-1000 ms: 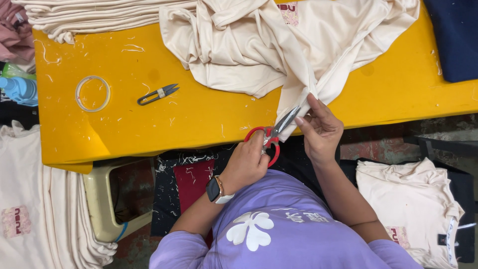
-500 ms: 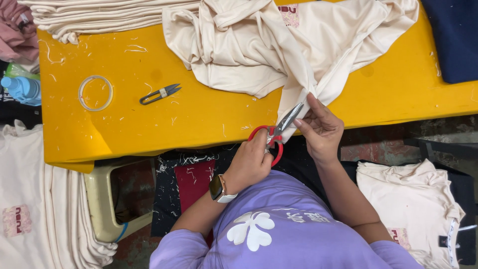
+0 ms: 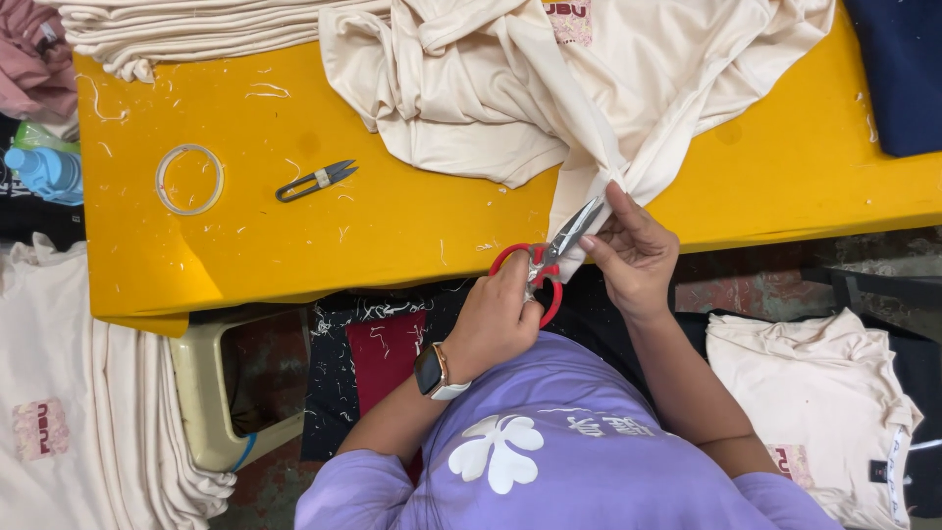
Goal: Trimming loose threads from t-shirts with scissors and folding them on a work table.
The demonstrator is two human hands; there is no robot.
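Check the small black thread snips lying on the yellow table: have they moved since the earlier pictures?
No. The small black thread snips lie in the same spot, just right of the clear tape ring on the yellow table.

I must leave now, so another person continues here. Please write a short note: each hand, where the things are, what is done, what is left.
Left hand: grips the red-handled scissors, blades at the fabric edge.
Right hand: pinches the cream garment taut at the yellow table edge.
Thread snips and tape ring lie on the table.
Done: folded cream stacks beside it.
Left: this trim seems unfinished.
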